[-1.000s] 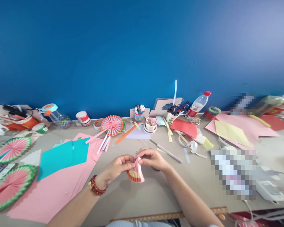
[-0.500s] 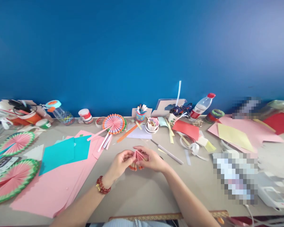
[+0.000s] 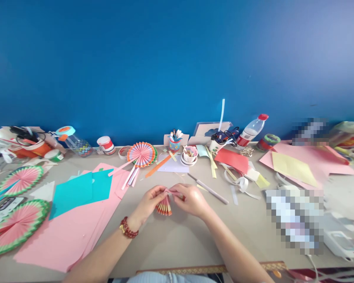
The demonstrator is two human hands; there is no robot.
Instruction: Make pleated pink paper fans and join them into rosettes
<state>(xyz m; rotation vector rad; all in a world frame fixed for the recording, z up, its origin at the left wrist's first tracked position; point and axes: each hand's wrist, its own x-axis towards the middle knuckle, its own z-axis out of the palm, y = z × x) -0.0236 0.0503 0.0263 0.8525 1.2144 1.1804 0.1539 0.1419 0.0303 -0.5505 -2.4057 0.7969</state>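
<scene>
Between my hands, just above the table, is a pleated paper fan (image 3: 164,206) in pink, cream and orange. Its folds spread downward below my left fingers. My left hand (image 3: 150,201) is closed, pinching the fan near its gathered top. My right hand (image 3: 190,199) is closed too, its thumb and fingers gripping the fan's pink right part, mostly hidden behind them. Beyond my right hand lies a slim grey cutter-like tool (image 3: 212,192). Left of my hands are pink paper sheets (image 3: 67,239) with turquoise sheets (image 3: 79,192) on top.
Finished round fans (image 3: 17,222) lie at the left, and another pleated fan (image 3: 142,154) at the back. Along the wall stand a pen cup (image 3: 174,142), a paper bowl (image 3: 190,154) and a leaning bottle (image 3: 252,131). Yellow paper (image 3: 293,169) and a power strip (image 3: 343,243) are at the right.
The pleated fan has turned between my hands; its folds now hang to the lower left, and its right part is drawn together in my right fingers. Both hands stay in nearly the same place.
</scene>
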